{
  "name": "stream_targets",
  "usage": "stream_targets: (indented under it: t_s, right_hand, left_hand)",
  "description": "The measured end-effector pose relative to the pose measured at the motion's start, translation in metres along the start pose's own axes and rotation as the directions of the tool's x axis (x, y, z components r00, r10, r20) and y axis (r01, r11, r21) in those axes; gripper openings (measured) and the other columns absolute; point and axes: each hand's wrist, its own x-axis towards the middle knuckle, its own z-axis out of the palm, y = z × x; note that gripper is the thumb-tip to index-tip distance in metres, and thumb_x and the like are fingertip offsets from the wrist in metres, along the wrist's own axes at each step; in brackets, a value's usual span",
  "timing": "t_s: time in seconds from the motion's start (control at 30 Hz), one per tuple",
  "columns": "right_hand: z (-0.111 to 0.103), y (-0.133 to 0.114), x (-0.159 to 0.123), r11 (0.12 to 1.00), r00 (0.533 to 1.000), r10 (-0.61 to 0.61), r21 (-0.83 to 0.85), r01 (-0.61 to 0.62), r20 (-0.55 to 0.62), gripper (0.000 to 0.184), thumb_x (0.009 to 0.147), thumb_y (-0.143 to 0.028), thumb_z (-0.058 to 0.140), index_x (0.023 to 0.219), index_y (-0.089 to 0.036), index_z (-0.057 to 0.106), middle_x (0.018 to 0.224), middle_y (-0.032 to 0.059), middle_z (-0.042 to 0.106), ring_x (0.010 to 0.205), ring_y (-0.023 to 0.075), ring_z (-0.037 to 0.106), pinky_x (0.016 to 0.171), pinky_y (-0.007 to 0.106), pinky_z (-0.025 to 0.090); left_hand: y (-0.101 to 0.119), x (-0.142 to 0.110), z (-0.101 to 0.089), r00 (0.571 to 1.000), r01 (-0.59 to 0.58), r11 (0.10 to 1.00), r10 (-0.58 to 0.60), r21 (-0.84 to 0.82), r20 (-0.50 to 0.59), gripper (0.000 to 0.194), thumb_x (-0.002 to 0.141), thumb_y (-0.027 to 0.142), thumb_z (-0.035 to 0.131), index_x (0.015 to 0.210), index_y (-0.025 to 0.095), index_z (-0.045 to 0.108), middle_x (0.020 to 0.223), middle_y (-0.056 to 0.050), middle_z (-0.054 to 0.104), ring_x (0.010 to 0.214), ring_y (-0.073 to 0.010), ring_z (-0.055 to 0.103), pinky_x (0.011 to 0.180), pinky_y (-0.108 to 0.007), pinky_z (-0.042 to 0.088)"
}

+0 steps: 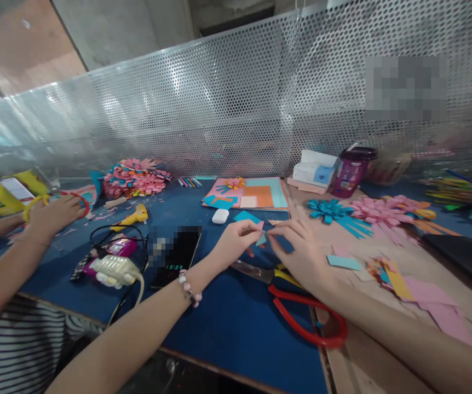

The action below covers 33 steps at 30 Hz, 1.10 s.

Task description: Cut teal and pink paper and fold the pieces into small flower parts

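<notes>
A small light-blue piece of paper [262,239] is between my two hands above the blue table. My left hand [236,243], with a bead bracelet on the wrist, pinches it from the left. Thumb and fingertips of my right hand [301,254] meet at its right edge in a pinch. Beneath my hands lie large scissors [305,323] with red and yellow handles, their blades partly hidden. Just beyond, a blue paper piece [247,217] lies near a white earbud case [220,216].
Behind stands a perforated metal screen [228,104]. To the right are paper flowers [378,210], a purple cup [351,169] and a tissue pack [315,168]. A phone [182,254] and glue gun [115,269] lie left, near a co-worker's hand [57,216]. Coloured paper sheets [275,186] lie ahead.
</notes>
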Motion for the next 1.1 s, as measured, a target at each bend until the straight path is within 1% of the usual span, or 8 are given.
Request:
stream_targets:
  t_s: [0.1, 0.23, 0.47, 0.67, 0.83, 0.97, 1.1]
  right_hand:
    - [-0.001, -0.0012, -0.0003, 1.0, 1.0, -0.019, 0.0, 0.019, -0.003, 0.009, 0.081, -0.016, 0.053, 0.084, -0.018, 0.061, 0.086, 0.0075, 0.061, 0.089, 0.0205, 0.054, 0.078, 0.037, 0.045]
    - [-0.0025, -0.0027, -0.0014, 0.998, 0.997, -0.069, -0.012, 0.069, 0.027, 0.012, 0.082, -0.016, 0.051, 0.087, -0.018, 0.061, 0.088, 0.0081, 0.06, 0.09, 0.0205, 0.055, 0.077, 0.037, 0.046]
    - [-0.0037, -0.0034, -0.0023, 0.996, 0.996, -0.084, -0.027, 0.085, 0.031, 0.014, 0.081, -0.014, 0.051, 0.089, -0.018, 0.062, 0.088, 0.0082, 0.06, 0.088, 0.0202, 0.056, 0.075, 0.036, 0.047]
    - [-0.002, -0.0031, -0.0043, 0.994, 0.993, -0.113, 0.014, 0.112, 0.031, 0.018, 0.08, -0.014, 0.052, 0.095, -0.02, 0.061, 0.094, 0.0085, 0.058, 0.093, 0.02, 0.055, 0.081, 0.037, 0.048]
    - [-0.0009, -0.0025, -0.0054, 0.99, 0.988, -0.136, -0.018, 0.137, 0.07, 0.02, 0.081, -0.015, 0.051, 0.098, -0.018, 0.062, 0.098, 0.0096, 0.057, 0.095, 0.0201, 0.055, 0.084, 0.036, 0.048]
    - [-0.0002, -0.0024, -0.0046, 0.986, 0.983, -0.156, -0.047, 0.161, 0.093, 0.02, 0.082, -0.015, 0.05, 0.098, -0.017, 0.062, 0.099, 0.01, 0.057, 0.093, 0.0198, 0.055, 0.082, 0.035, 0.049]
    - [-0.0001, -0.0029, -0.0044, 0.977, 0.975, -0.174, -0.099, 0.189, 0.138, 0.021, 0.084, -0.017, 0.048, 0.099, -0.019, 0.061, 0.099, 0.0095, 0.057, 0.091, 0.0201, 0.054, 0.082, 0.037, 0.048]
  left_hand:
    - [0.0006, -0.0003, -0.0003, 1.0, 0.007, 1.0, -0.007, -0.011, -0.028, 0.016, 0.073, 0.03, 0.056, 0.075, 0.014, 0.06, 0.069, -0.002, 0.057, 0.063, -0.0127, 0.056, 0.047, -0.021, 0.046]
    - [-0.0011, 0.0001, -0.001, 0.998, 0.01, 1.0, -0.012, -0.028, -0.06, 0.016, 0.072, 0.03, 0.057, 0.073, 0.014, 0.06, 0.067, 0.0, 0.053, 0.06, -0.0103, 0.051, 0.049, -0.022, 0.047]
    - [-0.0028, 0.0011, -0.0005, 0.997, 0.013, 0.999, -0.016, -0.047, -0.074, 0.021, 0.073, 0.036, 0.057, 0.073, 0.015, 0.06, 0.068, 0.0, 0.052, 0.06, -0.0105, 0.05, 0.049, -0.023, 0.046]
    - [-0.0018, 0.0003, 0.0013, 0.995, 0.005, 0.999, -0.01, -0.052, -0.095, 0.024, 0.073, 0.038, 0.057, 0.074, 0.014, 0.061, 0.068, -0.001, 0.054, 0.061, -0.0109, 0.05, 0.05, -0.022, 0.044]
    - [-0.0022, -0.0004, 0.0007, 0.991, 0.052, 0.993, -0.064, -0.104, -0.116, 0.024, 0.072, 0.037, 0.059, 0.075, 0.014, 0.062, 0.068, -0.002, 0.055, 0.062, -0.0115, 0.052, 0.052, -0.023, 0.045]
    - [-0.0025, 0.0001, 0.0007, 0.987, 0.099, 0.98, -0.119, -0.175, -0.11, 0.023, 0.069, 0.036, 0.061, 0.074, 0.013, 0.063, 0.07, -0.002, 0.057, 0.062, -0.0111, 0.053, 0.055, -0.023, 0.046]
    - [-0.0024, 0.0009, 0.0011, 0.987, 0.089, 0.976, -0.113, -0.2, -0.114, 0.024, 0.07, 0.036, 0.06, 0.073, 0.012, 0.062, 0.069, -0.001, 0.055, 0.062, -0.0114, 0.054, 0.055, -0.024, 0.047]
